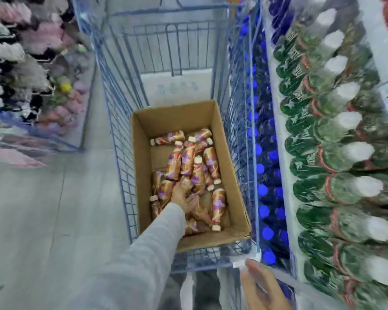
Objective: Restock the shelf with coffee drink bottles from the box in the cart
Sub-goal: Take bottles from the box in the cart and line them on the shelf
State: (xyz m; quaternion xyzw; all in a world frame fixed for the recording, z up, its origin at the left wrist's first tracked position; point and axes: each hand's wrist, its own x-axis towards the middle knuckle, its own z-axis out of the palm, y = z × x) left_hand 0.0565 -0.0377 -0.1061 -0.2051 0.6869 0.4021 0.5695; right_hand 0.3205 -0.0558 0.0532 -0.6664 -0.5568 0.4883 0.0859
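A cardboard box sits in the blue wire cart. Several coffee drink bottles lie loose in it, with brown-and-purple labels and white caps. My left hand, in a grey sleeve, reaches down into the near half of the box and curls its fingers over one bottle; the fingertips are hidden among the bottles. My right hand is blurred, with straight fingers, just below the cart's near right corner and holding nothing.
On the right, a shelf holds rows of green bottles with white caps and, lower, blue-capped bottles. On the left stands a wire bin of soft pink and grey goods. Grey floor lies between.
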